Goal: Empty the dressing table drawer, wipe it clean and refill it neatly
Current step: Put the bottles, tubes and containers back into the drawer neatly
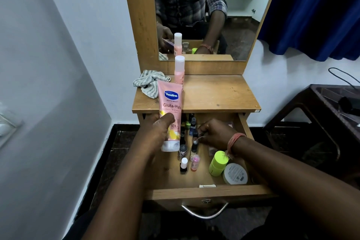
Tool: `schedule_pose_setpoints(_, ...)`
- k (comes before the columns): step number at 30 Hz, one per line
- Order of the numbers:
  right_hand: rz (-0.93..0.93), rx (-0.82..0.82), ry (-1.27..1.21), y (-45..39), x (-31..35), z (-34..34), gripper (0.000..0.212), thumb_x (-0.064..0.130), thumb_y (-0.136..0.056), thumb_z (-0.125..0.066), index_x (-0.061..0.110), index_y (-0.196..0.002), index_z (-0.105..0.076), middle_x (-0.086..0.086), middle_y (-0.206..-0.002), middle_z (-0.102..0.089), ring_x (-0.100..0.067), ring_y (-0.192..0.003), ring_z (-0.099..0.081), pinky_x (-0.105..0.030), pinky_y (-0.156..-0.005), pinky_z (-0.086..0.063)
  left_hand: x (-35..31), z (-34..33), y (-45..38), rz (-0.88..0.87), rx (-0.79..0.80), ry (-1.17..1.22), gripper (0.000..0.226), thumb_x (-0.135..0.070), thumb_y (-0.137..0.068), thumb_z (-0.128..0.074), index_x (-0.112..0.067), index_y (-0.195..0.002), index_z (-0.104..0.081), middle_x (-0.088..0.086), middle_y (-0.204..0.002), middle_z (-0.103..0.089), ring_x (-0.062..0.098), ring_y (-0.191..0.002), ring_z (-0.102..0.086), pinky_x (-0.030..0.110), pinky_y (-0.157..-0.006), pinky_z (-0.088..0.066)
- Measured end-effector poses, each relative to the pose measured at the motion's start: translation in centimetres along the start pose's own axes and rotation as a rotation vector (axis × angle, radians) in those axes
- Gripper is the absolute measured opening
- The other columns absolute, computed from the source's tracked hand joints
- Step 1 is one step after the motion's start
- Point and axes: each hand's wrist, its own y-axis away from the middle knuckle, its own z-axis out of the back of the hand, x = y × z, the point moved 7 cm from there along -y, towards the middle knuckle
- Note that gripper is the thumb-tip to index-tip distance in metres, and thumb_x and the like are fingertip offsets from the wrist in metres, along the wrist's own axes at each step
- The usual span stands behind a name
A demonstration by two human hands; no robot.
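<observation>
Left grip [162, 125] is wrapped around a pink Vaseline lotion tube [170, 111], cap end down, held upright over the left side of the open wooden drawer [210, 191]. Right grip [214, 134] is down inside the drawer with fingers curled among the small dark nail polish bottles [192, 128]; can't tell if I'm pinching one. A lime green jar [218, 162] and round white tub [235, 173] sit front right, and a striped grey cloth [149, 84] and pink spray bottle [179, 69] are up on the bench [214, 93].
</observation>
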Motion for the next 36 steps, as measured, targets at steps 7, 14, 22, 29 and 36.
schedule_pose_setpoints(7,-0.053,-0.025,-0.159,2.4,0.1,2.8,0.010,0.013,-0.086,-0.076,0.015,-0.096,-0.077,0.001,-0.087,-0.076,-0.010,-0.076,-0.072,-0.027,-0.070,-0.059,0.2,1.6,1.1,0.059,0.066,-0.113,0.014,-0.026,-0.092,-0.066,-0.018,-0.101,-0.073,0.001,-0.086,-0.081,0.026,-0.085,-0.078,0.047,-0.093,-0.060)
schedule_pose_setpoints(14,0.040,-0.240,-0.348,7.6,5.7,6.8,0.004,0.019,-0.091,-0.071,0.018,-0.089,-0.074,-0.005,-0.073,-0.074,-0.020,-0.063,-0.073,-0.047,-0.068,-0.062,1.6,2.1,1.9,0.169,0.130,-0.162,0.009,-0.013,-0.092,-0.066,-0.012,-0.098,-0.073,0.009,-0.086,-0.081,0.038,-0.095,-0.076,0.053,-0.095,-0.058)
schedule_pose_setpoints(22,0.140,-0.054,-0.163,8.2,12.7,-0.8,0.024,0.038,-0.080,-0.079,0.023,-0.095,-0.067,0.008,-0.092,-0.070,-0.007,-0.083,-0.065,-0.036,-0.078,-0.058,3.8,3.7,2.4,0.347,0.220,-0.235,0.019,-0.017,-0.099,-0.065,-0.008,-0.114,-0.071,0.016,-0.090,-0.080,0.027,-0.079,-0.075,0.043,-0.081,-0.063)
schedule_pose_setpoints(29,0.112,0.008,-0.191,9.2,13.7,-2.5,0.048,0.040,-0.076,-0.082,0.018,-0.116,-0.066,0.003,-0.112,-0.067,-0.014,-0.101,-0.062,-0.036,-0.090,-0.054,3.0,2.9,2.0,0.278,0.197,-0.444,0.011,-0.015,-0.100,-0.066,-0.005,-0.103,-0.070,0.017,-0.091,-0.077,0.029,-0.079,-0.076,0.042,-0.077,-0.064)
schedule_pose_setpoints(36,-0.021,-0.035,-0.087,7.7,13.4,-4.6,0.022,0.026,-0.082,-0.069,0.017,-0.102,-0.070,-0.003,-0.097,-0.070,-0.017,-0.088,-0.063,-0.031,-0.079,-0.051,1.5,1.8,2.0,0.057,0.023,-0.890,0.009,-0.008,-0.097,-0.062,-0.004,-0.093,-0.069,0.015,-0.093,-0.069,0.031,-0.098,-0.070,0.032,-0.079,-0.051)
